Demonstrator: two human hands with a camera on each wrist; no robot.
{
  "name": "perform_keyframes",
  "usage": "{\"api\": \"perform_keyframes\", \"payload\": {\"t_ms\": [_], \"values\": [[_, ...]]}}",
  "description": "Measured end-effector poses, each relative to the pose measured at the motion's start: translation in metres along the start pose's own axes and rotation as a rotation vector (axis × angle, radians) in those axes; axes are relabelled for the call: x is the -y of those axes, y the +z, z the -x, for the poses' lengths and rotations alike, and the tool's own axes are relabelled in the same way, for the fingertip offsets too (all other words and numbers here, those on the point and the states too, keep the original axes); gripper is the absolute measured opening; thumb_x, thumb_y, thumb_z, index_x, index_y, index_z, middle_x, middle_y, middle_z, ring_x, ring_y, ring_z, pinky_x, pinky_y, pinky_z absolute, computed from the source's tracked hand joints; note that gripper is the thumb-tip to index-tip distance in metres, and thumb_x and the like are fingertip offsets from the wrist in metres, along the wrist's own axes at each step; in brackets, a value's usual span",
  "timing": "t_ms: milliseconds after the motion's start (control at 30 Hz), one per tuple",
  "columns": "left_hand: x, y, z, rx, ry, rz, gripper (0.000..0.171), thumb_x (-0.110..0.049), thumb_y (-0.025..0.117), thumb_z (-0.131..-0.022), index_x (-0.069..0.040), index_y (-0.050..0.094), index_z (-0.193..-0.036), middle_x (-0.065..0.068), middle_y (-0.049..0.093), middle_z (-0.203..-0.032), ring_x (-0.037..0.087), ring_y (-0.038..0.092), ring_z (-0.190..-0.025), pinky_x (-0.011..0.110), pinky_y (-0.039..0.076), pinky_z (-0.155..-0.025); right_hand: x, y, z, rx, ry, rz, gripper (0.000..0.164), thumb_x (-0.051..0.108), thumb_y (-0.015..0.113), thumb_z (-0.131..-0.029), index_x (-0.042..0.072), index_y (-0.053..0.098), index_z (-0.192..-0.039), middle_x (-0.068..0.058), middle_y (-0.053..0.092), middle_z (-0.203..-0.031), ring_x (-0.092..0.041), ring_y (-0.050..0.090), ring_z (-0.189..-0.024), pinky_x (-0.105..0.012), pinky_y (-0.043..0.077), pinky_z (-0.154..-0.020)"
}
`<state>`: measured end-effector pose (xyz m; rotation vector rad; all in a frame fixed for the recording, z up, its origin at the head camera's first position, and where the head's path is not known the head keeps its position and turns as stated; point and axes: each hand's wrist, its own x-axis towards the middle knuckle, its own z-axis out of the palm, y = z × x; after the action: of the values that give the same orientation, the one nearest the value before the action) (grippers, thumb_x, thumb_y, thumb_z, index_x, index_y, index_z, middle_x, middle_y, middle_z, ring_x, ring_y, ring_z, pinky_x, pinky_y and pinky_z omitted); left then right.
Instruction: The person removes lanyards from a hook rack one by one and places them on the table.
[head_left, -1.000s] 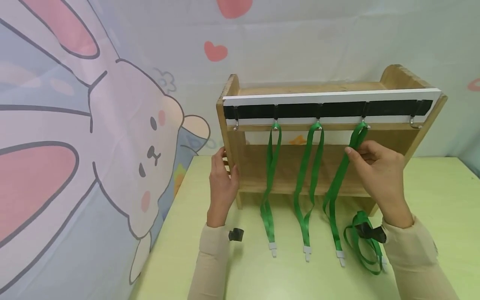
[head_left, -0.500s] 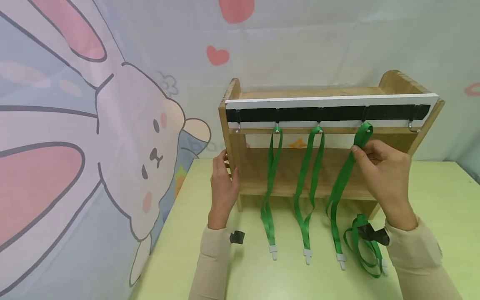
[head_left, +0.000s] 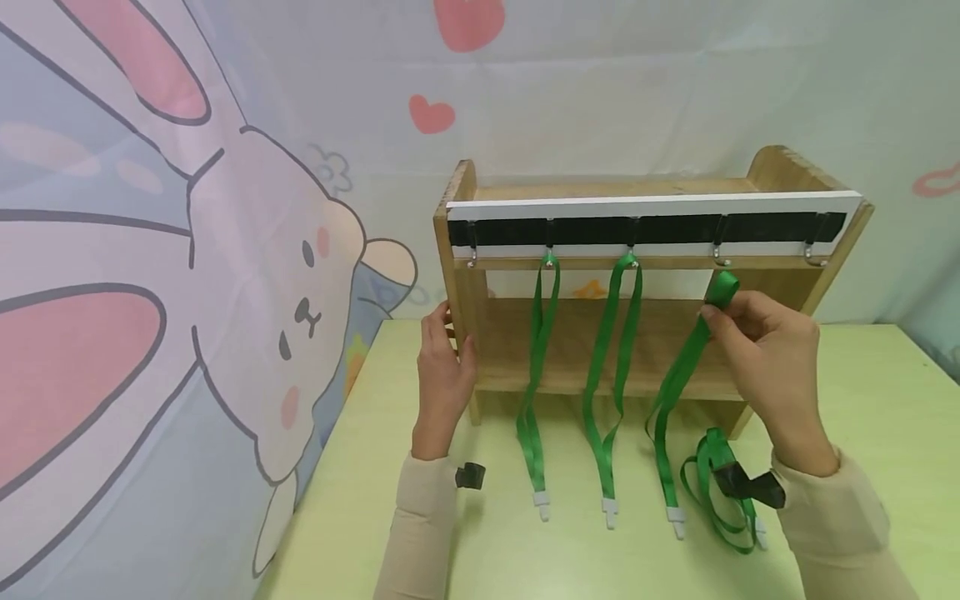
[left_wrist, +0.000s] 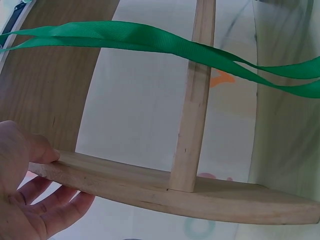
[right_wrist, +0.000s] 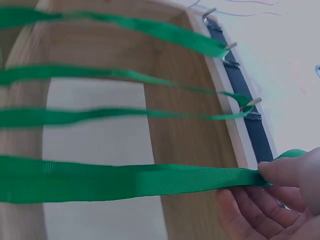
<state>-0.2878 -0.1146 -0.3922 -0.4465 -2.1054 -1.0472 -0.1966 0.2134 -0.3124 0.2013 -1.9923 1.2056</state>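
My right hand [head_left: 776,358] pinches a green lanyard [head_left: 678,371] just under its top loop, which stands off the fourth hook [head_left: 720,254], slightly below it. The white clip [head_left: 676,521] of that lanyard hangs at the bottom. In the right wrist view thumb and fingers [right_wrist: 280,172] press the strap between them. My left hand [head_left: 444,375] grips the left side panel of a wooden shelf [left_wrist: 125,182], thumb on one face and fingers on the other. Two more lanyards, one left [head_left: 538,333] and one in the middle [head_left: 600,367], hang from the second and third hooks.
A white board with a black strip [head_left: 592,229] crosses the shelf front and carries several metal hooks. The outer hooks, left [head_left: 472,257] and right [head_left: 812,257], bear nothing. A coiled green lanyard [head_left: 708,467] lies on the yellow-green table [head_left: 555,567] beside my right wrist.
The lanyard in my right hand was looped on the fourth hook a second ago; its loop has come off and moved down below it. My left hand keeps its grip on the shelf.
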Motion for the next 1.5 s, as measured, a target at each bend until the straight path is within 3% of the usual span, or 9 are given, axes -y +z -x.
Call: {"api": "perform_keyframes", "payload": {"t_ms": [200, 433, 600, 833, 1033, 1133, 1267, 1500], "values": [[0.001, -0.001, 0.001, -0.002, 0.000, -0.007, 0.050, 0.007, 0.062, -0.093, 0.007, 0.040, -0.138, 0.026, 0.050, -0.122, 0.037, 0.062, -0.094, 0.041, 0.060, -0.064, -0.008, 0.004, 0.010, 0.126, 0.102, -0.128, 0.008, -0.003, 0.068, -0.093, -0.010, 0.071, -0.095, 0.005, 0.074, -0.085, -0.001, 0.068, -0.072, -0.014, 0.054, -0.067], [0.000, 0.000, 0.000, -0.003, -0.001, 0.002, 0.049, 0.007, 0.062, -0.093, 0.007, 0.040, -0.137, 0.027, 0.051, -0.120, 0.037, 0.062, -0.094, 0.042, 0.060, -0.064, -0.012, 0.004, 0.019, 0.224, 0.202, -0.320, 0.009, -0.004, 0.066, -0.094, -0.012, 0.069, -0.096, 0.005, 0.074, -0.084, -0.007, 0.069, -0.075, -0.018, 0.057, -0.067], [-0.001, 0.002, -0.001, -0.009, 0.008, 0.011, 0.049, 0.007, 0.061, -0.093, 0.007, 0.040, -0.137, 0.027, 0.052, -0.120, 0.037, 0.062, -0.094, 0.042, 0.059, -0.064, -0.019, 0.005, 0.028, 0.272, 0.266, -0.408, 0.009, -0.004, 0.065, -0.095, -0.001, 0.073, -0.094, 0.003, 0.072, -0.082, -0.008, 0.068, -0.072, -0.022, 0.059, -0.065], [0.000, 0.003, 0.000, -0.004, 0.007, -0.005, 0.049, 0.006, 0.061, -0.093, 0.008, 0.040, -0.137, 0.027, 0.051, -0.120, 0.037, 0.062, -0.094, 0.042, 0.060, -0.065, -0.031, 0.003, 0.041, 0.320, 0.327, -0.214, 0.008, 0.003, 0.066, -0.097, -0.002, 0.072, -0.099, 0.010, 0.068, -0.081, -0.006, 0.064, -0.074, -0.021, 0.056, -0.063], [0.001, 0.002, -0.001, -0.009, 0.011, 0.001, 0.049, 0.005, 0.061, -0.093, 0.007, 0.040, -0.137, 0.028, 0.051, -0.120, 0.038, 0.062, -0.093, 0.043, 0.060, -0.064, -0.044, 0.001, 0.053, 0.358, 0.374, -0.218, 0.012, 0.006, 0.065, -0.098, 0.013, 0.075, -0.097, 0.010, 0.067, -0.079, -0.007, 0.061, -0.068, -0.023, 0.055, -0.058], [-0.001, 0.002, -0.002, -0.006, 0.012, 0.005, 0.049, 0.005, 0.061, -0.093, 0.007, 0.039, -0.137, 0.028, 0.051, -0.119, 0.038, 0.062, -0.093, 0.042, 0.060, -0.064, -0.049, 0.001, 0.058, 0.380, 0.373, -0.210, 0.014, 0.006, 0.065, -0.099, 0.015, 0.075, -0.097, 0.009, 0.066, -0.077, -0.009, 0.057, -0.063, -0.023, 0.053, -0.055], [-0.001, 0.002, -0.002, -0.002, 0.001, 0.007, 0.049, 0.005, 0.061, -0.094, 0.006, 0.039, -0.137, 0.028, 0.051, -0.120, 0.038, 0.062, -0.094, 0.043, 0.059, -0.065, -0.053, 0.001, 0.067, 0.412, 0.375, -0.164, 0.010, 0.008, 0.064, -0.099, 0.005, 0.073, -0.102, 0.007, 0.065, -0.075, -0.011, 0.055, -0.062, -0.025, 0.051, -0.053], [-0.001, 0.002, 0.000, -0.009, -0.002, 0.001, 0.050, 0.005, 0.062, -0.093, 0.006, 0.039, -0.137, 0.028, 0.051, -0.120, 0.038, 0.062, -0.095, 0.043, 0.060, -0.066, -0.063, 0.009, 0.094, 0.496, 0.419, -0.140, 0.021, 0.008, 0.062, -0.100, -0.010, 0.068, -0.108, 0.000, 0.066, -0.079, -0.010, 0.056, -0.065, -0.030, 0.054, -0.053]]}}
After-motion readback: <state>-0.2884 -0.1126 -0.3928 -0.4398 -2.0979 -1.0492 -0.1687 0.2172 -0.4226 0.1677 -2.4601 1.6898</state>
